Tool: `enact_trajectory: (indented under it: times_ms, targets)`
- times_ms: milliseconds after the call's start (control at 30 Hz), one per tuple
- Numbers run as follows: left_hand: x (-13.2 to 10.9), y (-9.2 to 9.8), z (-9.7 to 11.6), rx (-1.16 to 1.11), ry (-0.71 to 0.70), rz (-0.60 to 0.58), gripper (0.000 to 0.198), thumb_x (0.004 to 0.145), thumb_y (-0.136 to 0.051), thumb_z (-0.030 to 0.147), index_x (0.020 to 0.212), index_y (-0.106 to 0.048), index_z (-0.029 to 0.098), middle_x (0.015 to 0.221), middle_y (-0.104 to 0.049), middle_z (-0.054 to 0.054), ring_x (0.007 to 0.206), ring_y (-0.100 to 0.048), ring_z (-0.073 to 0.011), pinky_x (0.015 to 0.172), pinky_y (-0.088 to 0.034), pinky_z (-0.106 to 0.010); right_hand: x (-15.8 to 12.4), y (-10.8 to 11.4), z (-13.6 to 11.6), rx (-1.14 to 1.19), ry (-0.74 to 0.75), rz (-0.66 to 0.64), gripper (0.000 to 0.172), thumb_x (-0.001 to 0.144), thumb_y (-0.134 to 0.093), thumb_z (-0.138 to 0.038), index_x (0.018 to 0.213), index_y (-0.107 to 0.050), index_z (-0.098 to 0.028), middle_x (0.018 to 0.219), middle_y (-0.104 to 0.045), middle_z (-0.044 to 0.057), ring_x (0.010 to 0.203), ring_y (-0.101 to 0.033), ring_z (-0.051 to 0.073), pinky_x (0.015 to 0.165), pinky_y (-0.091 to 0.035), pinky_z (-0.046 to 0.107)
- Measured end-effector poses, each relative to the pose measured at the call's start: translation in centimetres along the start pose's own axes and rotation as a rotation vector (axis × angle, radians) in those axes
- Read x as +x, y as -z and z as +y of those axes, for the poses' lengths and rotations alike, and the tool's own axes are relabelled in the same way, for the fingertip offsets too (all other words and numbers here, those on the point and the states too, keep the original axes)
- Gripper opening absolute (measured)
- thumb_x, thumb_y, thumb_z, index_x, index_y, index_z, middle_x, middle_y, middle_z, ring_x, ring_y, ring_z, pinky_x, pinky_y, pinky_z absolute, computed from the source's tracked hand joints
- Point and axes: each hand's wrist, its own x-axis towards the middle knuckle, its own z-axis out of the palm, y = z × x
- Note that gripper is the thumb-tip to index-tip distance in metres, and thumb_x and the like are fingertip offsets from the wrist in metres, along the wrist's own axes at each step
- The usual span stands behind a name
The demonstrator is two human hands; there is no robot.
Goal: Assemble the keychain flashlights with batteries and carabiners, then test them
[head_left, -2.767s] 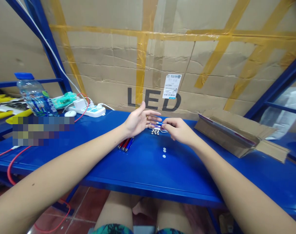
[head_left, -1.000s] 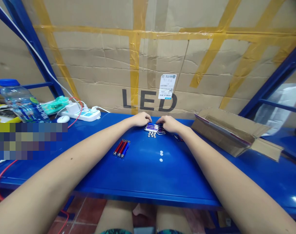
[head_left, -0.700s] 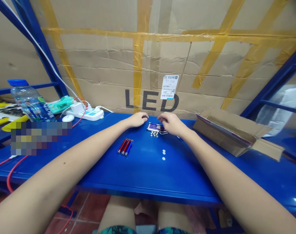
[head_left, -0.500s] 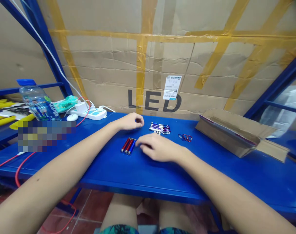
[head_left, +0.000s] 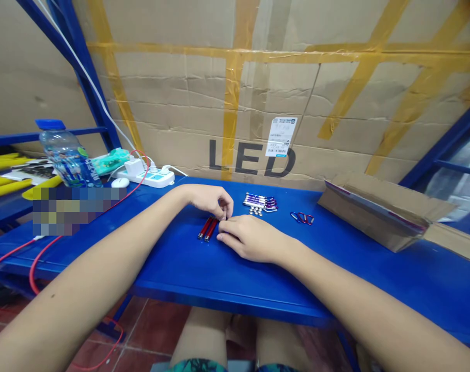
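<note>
Two red mini flashlights (head_left: 207, 229) lie side by side on the blue table (head_left: 173, 268). Just behind their far ends, my left hand (head_left: 212, 200) is closed, thumb and fingers curled together. My right hand (head_left: 254, 238) is closed at the right of the red pair, fingertips meeting those of the left. A blue mini flashlight that lay there is hidden from view, apparently in my fingers. Past my right hand sit several small silver button cells (head_left: 255, 212) and a row of purple and silver mini flashlights (head_left: 257, 200) with clips. Further right are a few small carabiners (head_left: 302, 218).
An open cardboard box (head_left: 374, 222) stands at the right. A power strip (head_left: 153, 179), a water bottle (head_left: 70, 160) and a red cable (head_left: 33, 274) are at the left. A large taped cardboard carton (head_left: 173, 113) rises behind the table.
Both hands have come together beside the red mini flashlights, and their fingers have closed. The blue mini flashlight no longer shows in the row. The view has shifted slightly.
</note>
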Motion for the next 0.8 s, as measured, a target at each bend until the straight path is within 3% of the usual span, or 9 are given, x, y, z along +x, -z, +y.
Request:
enact_trajectory:
  times_ms: [133, 267, 367, 433, 533, 633, 800]
  targets:
    - [0.4, -0.3, -0.4, -0.017, -0.023, 0.038, 0.013, 0.07, -0.067, 0.017, 0.08, -0.074, 0.023, 0.074, -0.071, 0.002, 0.071, -0.063, -0.0146, 0.066, -0.045, -0.024, -0.8, 1.0, 0.2, -0.083, -0.149, -0.092, 0.014, 0.094, -0.053, -0.029, 0.091, -0.062, -0.018, 0.079, -0.067, 0.009, 0.066, -0.059, 0.019, 0.056, -0.033, 0.029]
    - [0.9, -1.1, 0.4, -0.037, -0.062, 0.106, 0.011, 0.073, -0.069, 0.02, 0.083, -0.074, 0.022, 0.074, -0.071, 0.001, 0.07, -0.063, -0.0144, 0.065, -0.045, -0.024, -2.7, 3.8, 2.4, 0.043, -0.319, -0.175, 0.003, 0.081, -0.06, -0.018, 0.083, -0.059, -0.02, 0.073, -0.066, 0.004, 0.059, -0.055, 0.015, 0.051, -0.034, 0.026]
    - [1.4, -2.0, 1.7, 0.016, -0.088, 0.214, 0.01, 0.078, -0.067, 0.022, 0.086, -0.073, 0.02, 0.08, -0.072, -0.001, 0.073, -0.064, -0.015, 0.068, -0.046, -0.026, -4.6, 5.8, 5.2, 0.227, -0.46, 0.004, 0.019, 0.081, -0.06, -0.022, 0.1, -0.059, -0.021, 0.076, -0.069, 0.002, 0.06, -0.058, 0.015, 0.054, -0.039, 0.026]
    - [1.9, -2.8, 2.6, 0.11, -0.131, 0.399, 0.013, 0.082, -0.062, 0.021, 0.09, -0.072, 0.02, 0.091, -0.072, -0.003, 0.084, -0.065, -0.0169, 0.077, -0.048, -0.028, -5.8, 6.5, 6.9, 0.297, -0.528, 0.087, 0.033, 0.081, -0.062, -0.026, 0.114, -0.059, -0.019, 0.077, -0.07, 0.002, 0.062, -0.06, 0.016, 0.057, -0.042, 0.027]
    - [3.0, -4.2, 3.5, 0.379, -0.196, 0.543, 0.02, 0.089, -0.055, 0.021, 0.1, -0.071, 0.018, 0.104, -0.07, -0.008, 0.1, -0.062, -0.0226, 0.092, -0.046, -0.036, -6.7, 6.5, 8.4, 0.269, -0.52, 0.148, 0.025, 0.084, -0.059, -0.028, 0.105, -0.068, -0.018, 0.074, -0.07, 0.003, 0.063, -0.059, 0.017, 0.06, -0.042, 0.029]
    - [4.1, -5.5, 3.9, 0.586, -0.195, 0.522, 0.024, 0.091, -0.049, 0.018, 0.102, -0.07, 0.018, 0.106, -0.068, -0.011, 0.104, -0.06, -0.0253, 0.095, -0.046, -0.04, -6.8, 5.8, 8.9, 0.2, -0.483, 0.134, 0.017, 0.085, -0.055, -0.028, 0.084, -0.07, -0.019, 0.073, -0.069, 0.003, 0.065, -0.058, 0.017, 0.062, -0.041, 0.029]
    - [5.2, -6.5, 3.9, 0.694, -0.21, 0.499, 0.025, 0.089, -0.048, 0.014, 0.101, -0.07, 0.016, 0.11, -0.068, -0.013, 0.105, -0.061, -0.0273, 0.1, -0.045, -0.044, -6.4, 5.0, 8.9, 0.165, -0.456, 0.119, 0.015, 0.085, -0.056, -0.027, 0.082, -0.069, -0.02, 0.078, -0.07, 0.003, 0.069, -0.059, 0.018, 0.064, -0.041, 0.029]
